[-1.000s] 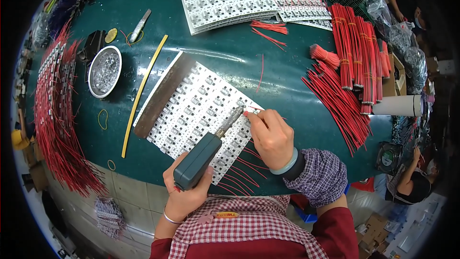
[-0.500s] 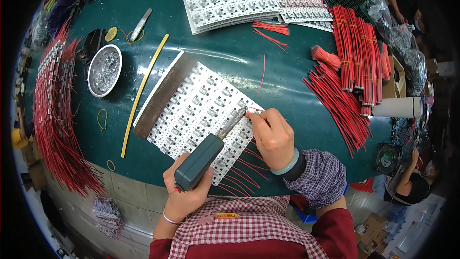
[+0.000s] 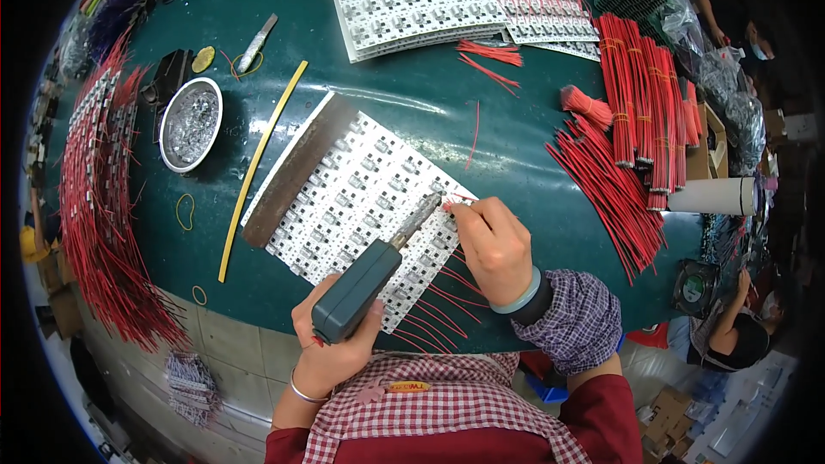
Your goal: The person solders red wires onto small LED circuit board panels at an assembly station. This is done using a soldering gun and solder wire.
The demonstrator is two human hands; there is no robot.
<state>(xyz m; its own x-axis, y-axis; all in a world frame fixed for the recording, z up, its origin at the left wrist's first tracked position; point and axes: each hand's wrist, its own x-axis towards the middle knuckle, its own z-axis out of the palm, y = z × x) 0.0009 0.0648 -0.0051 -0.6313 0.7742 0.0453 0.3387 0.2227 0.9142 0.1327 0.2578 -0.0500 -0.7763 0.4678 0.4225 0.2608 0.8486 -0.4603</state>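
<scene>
Head view: barely a shift since a moment ago! The silvery metal tip (image 3: 421, 213) and right hand (image 3: 494, 245) stay close at the same spot, so work continues near that corner of the white rectangular circuit panel (image 3: 361, 215), flat on the dark green bench (image 3: 516, 142). The left hand (image 3: 339, 344) is wrapped round the dark green boxy soldering tool (image 3: 357, 288); the right pinches a thin red wire (image 3: 449, 202). Counting: 2 hands, 1 tool, 1 brown flat bar (image 3: 301, 170) across the panel, 1 white-rimmed bowl (image 3: 220, 112).

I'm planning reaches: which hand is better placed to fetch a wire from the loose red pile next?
Right, I'd judge: the right hand is nearer the loose red wires, though busy at the board. The left hand is farther and grips the green tool.
</scene>
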